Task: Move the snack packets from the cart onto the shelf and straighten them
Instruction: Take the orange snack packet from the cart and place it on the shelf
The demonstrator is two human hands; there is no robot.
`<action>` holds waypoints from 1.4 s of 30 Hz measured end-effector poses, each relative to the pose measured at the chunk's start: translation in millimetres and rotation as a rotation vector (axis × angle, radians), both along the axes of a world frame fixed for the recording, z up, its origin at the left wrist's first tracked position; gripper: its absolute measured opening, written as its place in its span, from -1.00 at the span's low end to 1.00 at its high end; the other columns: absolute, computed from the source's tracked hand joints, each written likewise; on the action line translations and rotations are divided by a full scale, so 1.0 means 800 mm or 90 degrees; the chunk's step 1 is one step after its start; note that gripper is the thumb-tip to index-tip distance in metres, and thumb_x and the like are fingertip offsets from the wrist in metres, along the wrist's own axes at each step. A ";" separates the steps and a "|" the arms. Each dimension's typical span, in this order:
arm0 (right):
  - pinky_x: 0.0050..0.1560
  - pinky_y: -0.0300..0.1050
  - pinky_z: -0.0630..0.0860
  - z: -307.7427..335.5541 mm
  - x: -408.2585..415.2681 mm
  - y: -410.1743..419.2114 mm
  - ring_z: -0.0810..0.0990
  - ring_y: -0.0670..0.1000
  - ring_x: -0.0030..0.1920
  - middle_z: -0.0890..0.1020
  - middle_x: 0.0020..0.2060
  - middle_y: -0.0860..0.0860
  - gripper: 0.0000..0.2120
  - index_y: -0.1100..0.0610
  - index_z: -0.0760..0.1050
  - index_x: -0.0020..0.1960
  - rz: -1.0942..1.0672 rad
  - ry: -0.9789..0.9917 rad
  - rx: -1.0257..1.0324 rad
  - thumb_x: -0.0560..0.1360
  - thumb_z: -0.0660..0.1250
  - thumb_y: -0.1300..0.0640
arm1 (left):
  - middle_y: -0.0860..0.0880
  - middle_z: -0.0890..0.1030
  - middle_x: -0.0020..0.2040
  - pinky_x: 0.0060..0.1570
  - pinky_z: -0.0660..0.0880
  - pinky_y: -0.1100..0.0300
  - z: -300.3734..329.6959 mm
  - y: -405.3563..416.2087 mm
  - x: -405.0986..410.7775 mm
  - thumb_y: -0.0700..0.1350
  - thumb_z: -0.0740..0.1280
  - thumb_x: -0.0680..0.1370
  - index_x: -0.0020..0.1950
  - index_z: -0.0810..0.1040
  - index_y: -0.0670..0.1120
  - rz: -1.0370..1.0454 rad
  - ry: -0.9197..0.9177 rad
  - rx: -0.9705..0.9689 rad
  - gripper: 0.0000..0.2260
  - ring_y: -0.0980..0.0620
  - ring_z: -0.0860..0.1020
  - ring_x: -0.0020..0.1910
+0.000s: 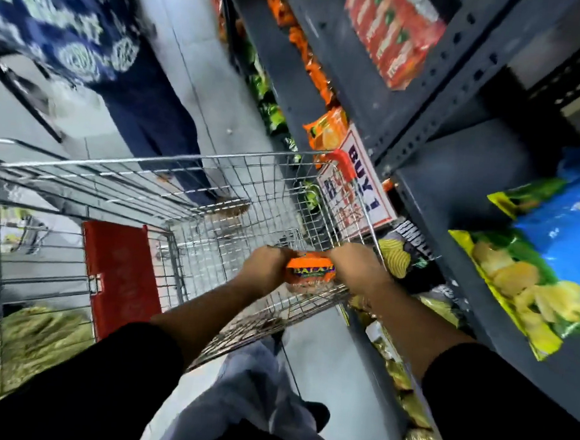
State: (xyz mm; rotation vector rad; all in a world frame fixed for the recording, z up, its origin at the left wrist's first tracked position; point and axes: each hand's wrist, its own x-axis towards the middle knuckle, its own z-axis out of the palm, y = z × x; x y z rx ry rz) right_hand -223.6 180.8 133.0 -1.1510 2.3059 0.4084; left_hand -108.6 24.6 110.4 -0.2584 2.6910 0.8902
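Observation:
An orange snack packet (309, 271) with a purple label is held low inside the wire cart (215, 187). My left hand (266, 269) grips its left end and my right hand (357, 267) grips its right end. Both forearms reach down over the cart's near rim. The dark grey shelf unit (456, 183) stands right beside the cart, with orange packets (325, 133) on a far shelf and a blue-and-yellow chip bag (533, 257) on the near shelf. The view is blurred.
A person in a blue patterned garment (88, 34) stands beyond the cart in the aisle. A "BUY 1" sign (360, 180) hangs off the shelf edge by the cart's red corner. The cart's red seat flap (120, 276) is at left. Chip bags (413, 252) fill the lower shelves.

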 end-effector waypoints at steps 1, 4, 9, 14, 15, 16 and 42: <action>-0.13 -0.02 0.58 0.019 -0.002 0.003 0.67 0.19 -0.07 0.69 -0.11 0.13 -0.70 0.03 0.58 0.11 -0.031 -0.003 -0.012 0.42 0.28 0.25 | -0.11 0.75 -0.07 -0.11 0.61 0.11 0.021 -0.007 -0.007 -0.12 0.29 0.42 0.07 0.66 -0.05 -0.015 0.035 -0.003 -0.73 -0.09 0.70 -0.10; -0.17 -0.06 0.52 0.082 -0.005 0.019 0.66 0.21 -0.06 0.68 -0.11 0.17 -0.72 0.09 0.60 0.07 -0.092 -0.001 -0.076 0.39 0.29 0.26 | -0.09 0.75 -0.08 -0.11 0.61 0.14 0.085 -0.021 -0.025 -0.15 0.29 0.39 0.03 0.68 -0.09 -0.102 0.110 -0.006 -0.73 -0.05 0.71 -0.11; -0.18 -0.03 0.51 0.215 0.005 0.074 0.64 0.25 -0.01 0.67 -0.08 0.19 -0.79 0.07 0.57 0.01 -0.140 0.076 -0.199 0.39 0.29 0.13 | -0.09 0.75 -0.10 -0.10 0.56 0.20 0.206 -0.008 -0.050 -0.20 0.24 0.34 -0.02 0.70 -0.07 -0.150 0.254 -0.062 -0.69 -0.03 0.68 -0.08; -0.06 0.04 0.55 0.393 0.043 0.155 0.64 0.12 -0.04 0.72 -0.11 0.03 -0.78 0.05 0.62 -0.03 -0.196 0.151 -0.346 0.37 0.28 0.09 | -0.02 0.65 -0.40 -0.29 0.53 0.28 0.364 0.038 -0.062 -0.40 0.43 0.34 -0.25 0.70 -0.03 -0.091 0.439 0.116 -0.75 0.21 0.53 -0.40; -0.08 0.01 0.56 0.431 0.058 0.175 0.64 0.09 -0.11 0.73 -0.15 0.00 -0.77 0.02 0.63 -0.05 -0.218 0.177 -0.391 0.36 0.28 0.13 | -0.06 0.63 -0.37 -0.33 0.49 0.32 0.395 0.051 -0.063 -0.40 0.44 0.34 -0.28 0.67 -0.03 -0.084 0.463 0.161 -0.75 0.23 0.50 -0.42; -0.11 -0.02 0.56 0.469 0.073 0.196 0.62 0.06 -0.22 0.73 -0.21 -0.02 -0.78 0.01 0.64 -0.09 -0.237 0.213 -0.441 0.34 0.29 0.18 | -0.04 0.65 -0.30 -0.35 0.45 0.37 0.426 0.066 -0.064 -0.38 0.45 0.33 -0.29 0.65 -0.02 -0.083 0.492 0.211 -0.76 0.25 0.49 -0.42; -0.25 -0.17 0.58 0.726 0.223 0.686 0.70 -0.16 -0.29 0.71 -0.27 -0.06 -0.77 0.07 0.57 -0.13 -0.585 0.783 -1.140 0.32 0.50 0.34 | -0.14 0.67 -0.12 -0.11 0.59 0.09 0.736 0.644 -0.076 -0.35 0.39 0.46 -0.14 0.60 -0.04 -0.303 0.384 0.921 -0.80 -0.05 0.59 -0.14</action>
